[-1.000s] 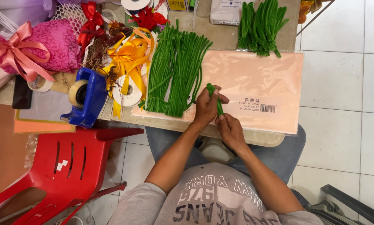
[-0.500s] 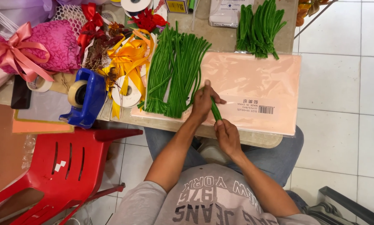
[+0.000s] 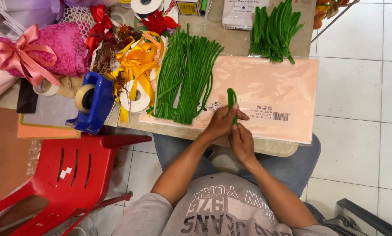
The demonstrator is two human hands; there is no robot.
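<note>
Green stem (image 3: 231, 101) — both hands' (image 3: 224, 122) grip closed on it.

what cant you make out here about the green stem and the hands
- Head view: the lower part of the green stem is hidden inside the left hand and right hand.
- Fingertips are curled under, so the exact grip cannot be told.
- The stem's surface is too small to tell.

Blue tape dispenser (image 3: 92, 102), red chair (image 3: 71, 175)
</note>
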